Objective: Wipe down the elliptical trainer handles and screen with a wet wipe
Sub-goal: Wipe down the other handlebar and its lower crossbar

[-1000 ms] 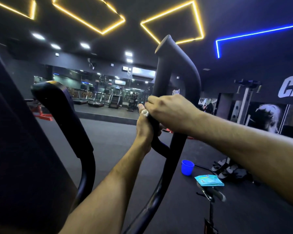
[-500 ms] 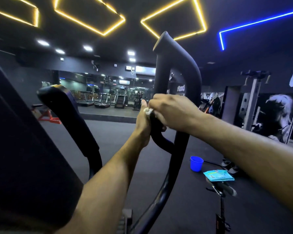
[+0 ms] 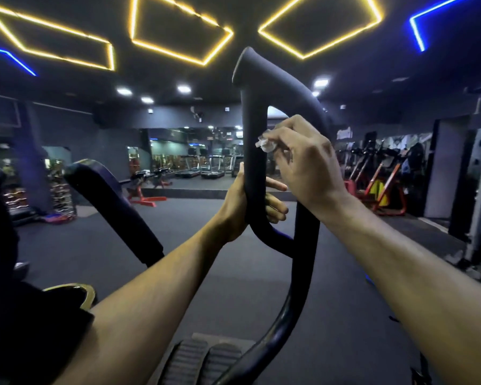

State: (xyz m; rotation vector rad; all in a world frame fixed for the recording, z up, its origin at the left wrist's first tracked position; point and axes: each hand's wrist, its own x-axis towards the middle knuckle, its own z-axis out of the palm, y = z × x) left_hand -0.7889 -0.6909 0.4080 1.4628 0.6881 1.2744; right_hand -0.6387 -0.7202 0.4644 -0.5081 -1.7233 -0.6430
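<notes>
Dim gym interior, seen from the head camera. At centre frame the black looped handle (image 3: 254, 140) of the elliptical trainer is rising from the lower middle, bending over at the top and closing back on itself.

Left hand (image 3: 240, 207): reaching in from the lower left, wrapping the upright inner bar of the handle just below centre. Thumb is lying up along the near left side of the bar; fingers (image 3: 275, 208) are curling round and showing on the bar's right side. Firm grip on the handle, nothing else in it.

Right hand (image 3: 306, 162): coming in from the lower right, sitting right of centre and above the left hand. Its fingertips are pinching a small crumpled wet wipe (image 3: 265, 143), whitish, bunched up. The wipe is sitting against the right edge of the upright bar; whether it is actually pressing on the bar cannot be told. One finger is pointing left toward the bar, below the wipe.

A second dark handle (image 3: 114, 207) is slanting across the centre left. A ribbed pedal (image 3: 203, 357) is showing at bottom centre. Yellow light strips (image 3: 178, 51) are glowing on the ceiling across the top; treadmills (image 3: 206, 168) are standing far back at centre.
</notes>
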